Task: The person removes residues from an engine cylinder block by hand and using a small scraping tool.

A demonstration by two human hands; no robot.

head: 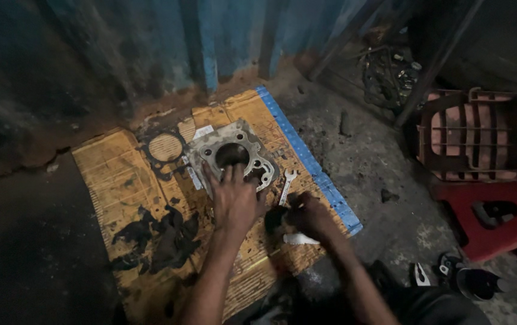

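Observation:
A grey metal engine cylinder block (232,150) with a round bore lies on a sheet of oil-stained yellow cardboard (120,180). My left hand (233,198) rests flat on the block's near edge, fingers spread toward the bore. My right hand (309,215) is curled around a small dark object with a white piece (299,239) just below it; what it is I cannot tell. A small open-end spanner (286,185) lies between the block and my right hand. A thin dark gasket (165,148) with a round hole lies left of the block.
A blue corrugated metal wall (222,42) stands behind the cardboard. A red plastic stool (487,174) stands at the right, with tangled wires (391,75) behind it. Dark oil patches (162,238) stain the near cardboard. Sandalled feet (451,271) show at lower right.

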